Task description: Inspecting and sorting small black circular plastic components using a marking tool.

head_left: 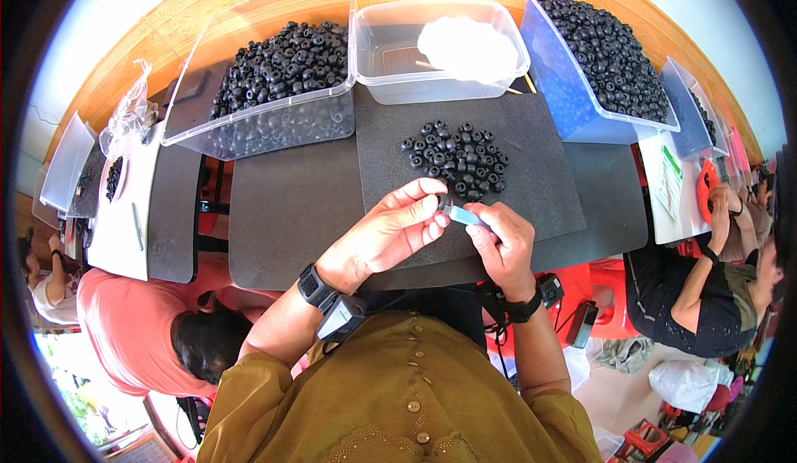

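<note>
Above the near part of a dark mat (531, 151), my left hand (386, 229) pinches a small round black part (443, 203) between thumb and fingers. My right hand (508, 245) is closed round a small tool with a light blue handle (466, 215). The tool's tip meets the black part; the shape of that tip is too small to make out. Just beyond my hands, a loose pile of black ring-like parts (458, 161) with holes through them lies on the mat.
Clear bins of black parts stand at the back left (274, 81) and back right (602, 64). Between them sits a shallow clear tub (398, 56) with a white bundle (469, 46). Co-workers sit at my left (141, 322) and right (697, 297).
</note>
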Motion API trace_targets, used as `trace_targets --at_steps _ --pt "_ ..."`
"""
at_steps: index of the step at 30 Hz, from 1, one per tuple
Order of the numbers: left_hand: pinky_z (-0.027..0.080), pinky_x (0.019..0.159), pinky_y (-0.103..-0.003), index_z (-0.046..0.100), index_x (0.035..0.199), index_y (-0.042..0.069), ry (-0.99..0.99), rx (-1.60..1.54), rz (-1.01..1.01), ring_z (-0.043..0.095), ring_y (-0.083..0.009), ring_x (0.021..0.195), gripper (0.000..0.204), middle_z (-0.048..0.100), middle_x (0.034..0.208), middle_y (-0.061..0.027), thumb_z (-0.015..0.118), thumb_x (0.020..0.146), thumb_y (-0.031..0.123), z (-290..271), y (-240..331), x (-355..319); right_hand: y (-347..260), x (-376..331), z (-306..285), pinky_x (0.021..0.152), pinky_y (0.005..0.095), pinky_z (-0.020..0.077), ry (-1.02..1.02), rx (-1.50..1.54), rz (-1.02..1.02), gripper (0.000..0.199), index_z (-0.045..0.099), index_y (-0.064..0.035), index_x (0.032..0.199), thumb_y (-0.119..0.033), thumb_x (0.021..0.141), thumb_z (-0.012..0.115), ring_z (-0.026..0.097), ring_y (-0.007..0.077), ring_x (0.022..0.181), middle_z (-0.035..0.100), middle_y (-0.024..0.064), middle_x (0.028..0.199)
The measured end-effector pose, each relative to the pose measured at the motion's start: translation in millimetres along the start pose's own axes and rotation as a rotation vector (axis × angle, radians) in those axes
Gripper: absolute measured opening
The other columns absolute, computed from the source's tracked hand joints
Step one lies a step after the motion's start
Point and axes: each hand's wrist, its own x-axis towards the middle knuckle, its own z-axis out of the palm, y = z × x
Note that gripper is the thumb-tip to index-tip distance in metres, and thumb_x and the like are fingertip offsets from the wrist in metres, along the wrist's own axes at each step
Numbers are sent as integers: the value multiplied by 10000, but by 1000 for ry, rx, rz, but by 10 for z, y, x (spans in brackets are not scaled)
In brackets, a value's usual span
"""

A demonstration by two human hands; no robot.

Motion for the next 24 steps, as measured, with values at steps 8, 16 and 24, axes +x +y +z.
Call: trace_targets --at_steps 8,16,24 --pt "516 808 -257 581 1163 75 27 -4 -6 626 -146 894 222 634 1040 -69 599 956 155 17 5 3 6 -7 6 477 304 377 -1 -5 1 181 686 -32 987 -117 829 713 490 174 502 545 58 651" --pt "503 766 -250 585 1147 71 46 -8 -15 606 -133 856 212 630 1009 -51 602 955 161 39 -1 -4 7 -7 8 480 307 387 3 -16 -5 186 689 -26 988 -112 825 714 507 186 509 559 64 659" --pt "496 776 -253 592 1133 70 43 4 -11 593 -138 865 201 627 1006 -54 614 946 142 46 6 -12 -6 -5 0 486 306 398 4 -23 -3 190 689 -25 990 -111 822 715 519 196 515 574 69 672"
